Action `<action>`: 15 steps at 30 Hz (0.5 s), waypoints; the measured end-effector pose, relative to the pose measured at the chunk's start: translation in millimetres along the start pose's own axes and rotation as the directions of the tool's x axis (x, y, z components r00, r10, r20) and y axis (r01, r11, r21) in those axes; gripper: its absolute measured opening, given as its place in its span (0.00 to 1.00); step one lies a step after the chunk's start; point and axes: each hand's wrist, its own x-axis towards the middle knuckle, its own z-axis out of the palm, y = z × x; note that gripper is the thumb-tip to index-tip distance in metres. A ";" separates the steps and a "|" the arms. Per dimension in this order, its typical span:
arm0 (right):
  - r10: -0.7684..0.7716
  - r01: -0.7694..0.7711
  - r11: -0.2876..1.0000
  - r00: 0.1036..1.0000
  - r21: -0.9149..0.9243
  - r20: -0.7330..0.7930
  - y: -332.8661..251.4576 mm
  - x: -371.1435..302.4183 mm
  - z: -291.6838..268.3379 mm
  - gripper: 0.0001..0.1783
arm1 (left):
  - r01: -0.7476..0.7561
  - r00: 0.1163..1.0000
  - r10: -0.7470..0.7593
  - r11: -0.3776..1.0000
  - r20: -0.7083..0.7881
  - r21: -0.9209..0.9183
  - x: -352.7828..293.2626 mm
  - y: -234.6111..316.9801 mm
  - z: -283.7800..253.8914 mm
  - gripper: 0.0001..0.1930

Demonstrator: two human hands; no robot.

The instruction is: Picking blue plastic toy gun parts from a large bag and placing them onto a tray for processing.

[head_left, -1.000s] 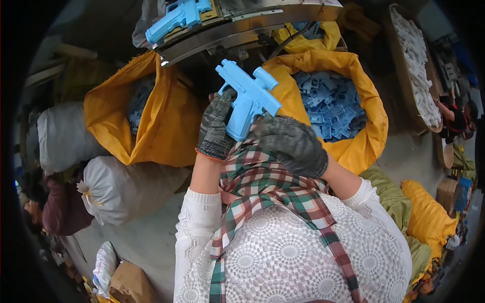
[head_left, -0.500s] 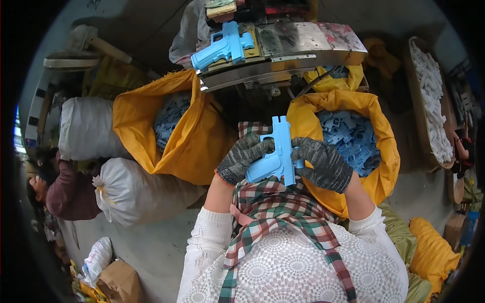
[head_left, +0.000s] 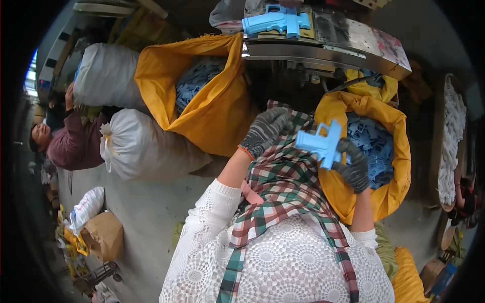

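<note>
Blue toy pistol (head_left: 321, 143): was held up in the right hand (head_left: 353, 165), in front of the left edge of the right sack (head_left: 401, 161); pointed its grip leftward; showed slightly blurred.
Right hand: was closed round the pistol's right side, in a dark grey knitted glove; covered part of the toy from sight.
Left hand (head_left: 268, 130): was gloved alike, stretched loosely with fingers side by side and nothing visible in its hold; hovered or rested over the checked apron (head_left: 283, 187), cannot tell which; came near the right edge of the left sack (head_left: 217, 126).
Right sack: stood wide-mouthed, orange-yellow, with rolled edge; held a heap of light-blue parts (head_left: 379, 154).
Left sack: gaped too, orange-yellow; contained more small light-blue pieces (head_left: 194, 86).
Counter (head_left: 341, 33): stretched beyond both sacks, shiny metal along its front edge, stained red toward its right end.
Second pistol (head_left: 278, 21): lay on its side by the counter's left front corner, likewise blue, with grip toward the left edge.
Small yellow bag (head_left: 389, 90): stood below the counter's right end.
Tied white sack (head_left: 146, 144): lay left of the left sack, near a person in maroon (head_left: 78, 144).
Long tray (head_left: 437, 151): carried white pieces (head_left: 452, 141) inside its edges, far right.
</note>
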 end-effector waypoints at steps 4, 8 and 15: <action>0.004 0.003 0.991 0.999 -0.137 0.053 38.3 -22.8 40.3 0.23 | -0.050 0.999 0.053 0.963 -0.004 0.266 8.1 -36.0 -7.4 0.14; 0.017 -0.007 0.976 0.999 -0.218 0.044 21.1 -14.2 29.1 0.23 | -0.249 0.925 0.354 0.839 -0.138 0.484 9.6 -21.3 -10.3 0.11; -0.167 0.139 0.960 0.981 -0.242 -0.099 -20.3 14.3 -25.4 0.27 | -0.382 0.113 0.993 0.019 0.026 0.924 67.2 97.3 -32.3 0.21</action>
